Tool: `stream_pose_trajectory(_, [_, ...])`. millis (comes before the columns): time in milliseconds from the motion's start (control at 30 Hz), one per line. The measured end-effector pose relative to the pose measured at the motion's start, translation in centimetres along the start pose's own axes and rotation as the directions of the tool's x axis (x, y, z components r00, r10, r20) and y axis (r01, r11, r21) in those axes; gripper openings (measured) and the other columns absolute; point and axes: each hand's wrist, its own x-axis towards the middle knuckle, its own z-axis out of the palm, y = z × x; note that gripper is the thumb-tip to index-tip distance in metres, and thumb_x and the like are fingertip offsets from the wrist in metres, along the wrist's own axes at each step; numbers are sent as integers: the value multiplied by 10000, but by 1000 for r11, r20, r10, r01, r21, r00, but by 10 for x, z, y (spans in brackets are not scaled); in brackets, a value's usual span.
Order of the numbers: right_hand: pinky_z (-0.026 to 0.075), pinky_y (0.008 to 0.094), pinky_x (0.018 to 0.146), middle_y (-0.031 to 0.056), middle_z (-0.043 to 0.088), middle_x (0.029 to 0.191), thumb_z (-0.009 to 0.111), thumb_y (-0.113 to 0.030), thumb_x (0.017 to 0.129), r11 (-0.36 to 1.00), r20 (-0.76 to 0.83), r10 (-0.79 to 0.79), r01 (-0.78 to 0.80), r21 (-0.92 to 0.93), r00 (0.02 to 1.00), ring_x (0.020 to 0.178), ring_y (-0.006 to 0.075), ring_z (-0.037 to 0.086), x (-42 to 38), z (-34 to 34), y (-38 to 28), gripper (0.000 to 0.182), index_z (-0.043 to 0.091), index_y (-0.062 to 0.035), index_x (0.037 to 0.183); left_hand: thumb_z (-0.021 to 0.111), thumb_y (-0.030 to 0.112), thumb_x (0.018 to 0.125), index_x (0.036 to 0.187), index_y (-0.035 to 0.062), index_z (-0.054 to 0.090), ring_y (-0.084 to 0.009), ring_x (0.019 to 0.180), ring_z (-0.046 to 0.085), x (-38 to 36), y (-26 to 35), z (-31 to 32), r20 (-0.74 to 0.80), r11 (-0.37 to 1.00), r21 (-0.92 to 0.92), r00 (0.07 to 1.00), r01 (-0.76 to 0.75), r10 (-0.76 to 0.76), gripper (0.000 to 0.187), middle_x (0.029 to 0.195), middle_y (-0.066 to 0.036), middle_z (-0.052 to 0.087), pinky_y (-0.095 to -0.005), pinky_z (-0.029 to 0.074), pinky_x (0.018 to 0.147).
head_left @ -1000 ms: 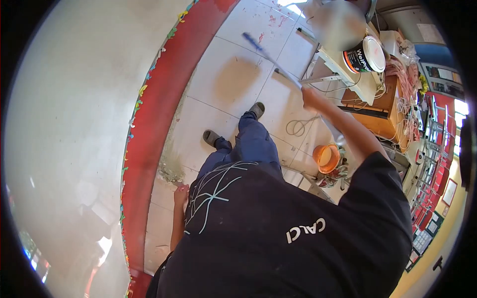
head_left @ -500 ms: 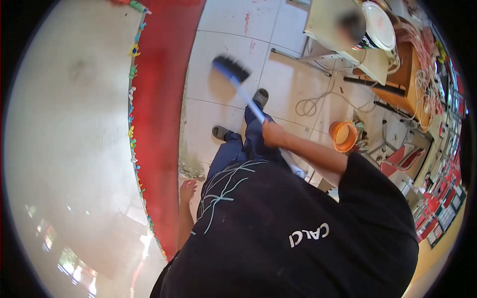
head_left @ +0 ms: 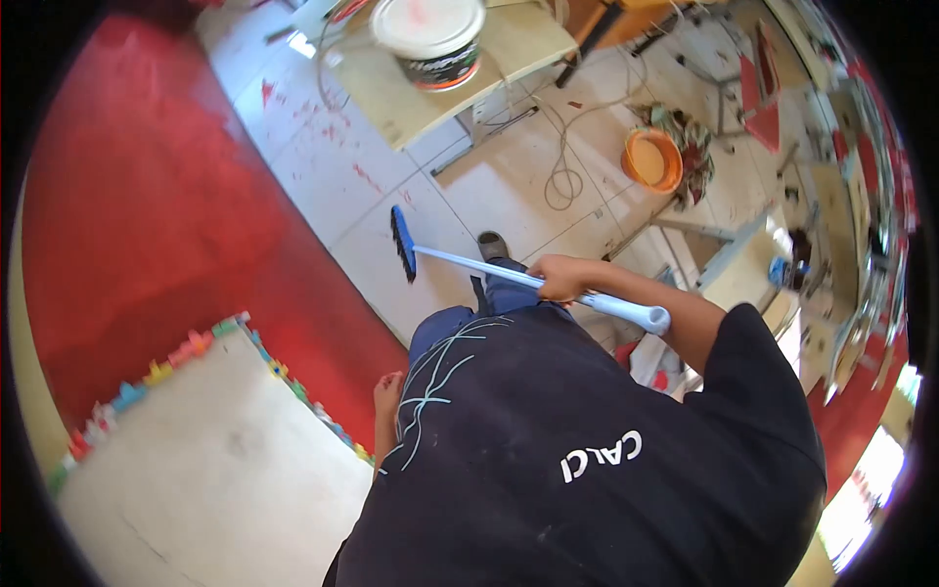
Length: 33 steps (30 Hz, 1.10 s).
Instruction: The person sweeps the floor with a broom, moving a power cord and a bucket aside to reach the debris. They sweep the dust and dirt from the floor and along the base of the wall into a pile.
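Note:
My right hand (head_left: 561, 279) is wrapped round the light blue handle of a broom (head_left: 468, 261), close to the handle's thick end. The broom reaches left across my legs, and its blue head with dark bristles is over the tiled floor (head_left: 445, 210). At my left side, by the black shirt, hangs my left hand (head_left: 387, 393), its fingers loosely bent and apart with nothing seen in them. One grey slipper (head_left: 492, 245) shows ahead of my leg.
A lidded paint bucket (head_left: 430, 44) stands on a pale table (head_left: 391, 112). An orange bucket (head_left: 652, 160) sits on the floor beside crumpled cloth. Cables (head_left: 564, 186) trail nearby. On the left are a red wall (head_left: 166, 215) and a pale board (head_left: 225, 440) with colourful edging.
My view has swung to the right, bringing the paint bucket and table closer to the middle. The broom, still in my right hand, has turned so its head points left.

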Motion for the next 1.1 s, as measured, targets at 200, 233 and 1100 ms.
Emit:
stream_pose_trajectory(200, [419, 278, 379, 52, 513, 537, 495, -78, 737, 857, -271, 129, 30, 514, 954, 406, 132, 513, -38, 57, 22, 257, 554, 13, 970, 628, 204, 815, 891, 0, 604, -124, 709, 566, 143, 23, -63, 213, 999, 44, 977, -3, -7, 218, 826, -64, 618, -243, 445, 631])
stream_pose_trajectory(233, [408, 266, 371, 31, 500, 548, 504, -89, 759, 825, -293, 194, 6, 566, 936, 411, 115, 507, -39, 69, 17, 324, 546, 9, 1065, 639, 242, 807, 901, -9, 603, -140, 729, 580, 170, 40, -71, 207, 971, 238, 978, -17, -34, 271, 828, -78, 625, -250, 452, 631])
stream_pose_trajectory(1100, [404, 292, 367, 86, 559, 574, 556, -82, 729, 67, -400, 886, 790, 609, 233, 424, 132, 503, 87, 122, 175, 91, 596, -1, 714, 599, 262, 819, 859, 31, 599, -101, 698, 585, 245, 381, 29, 703, 194, 707, 705, -680, -91, 235, 750, -47, 608, -240, 443, 533])
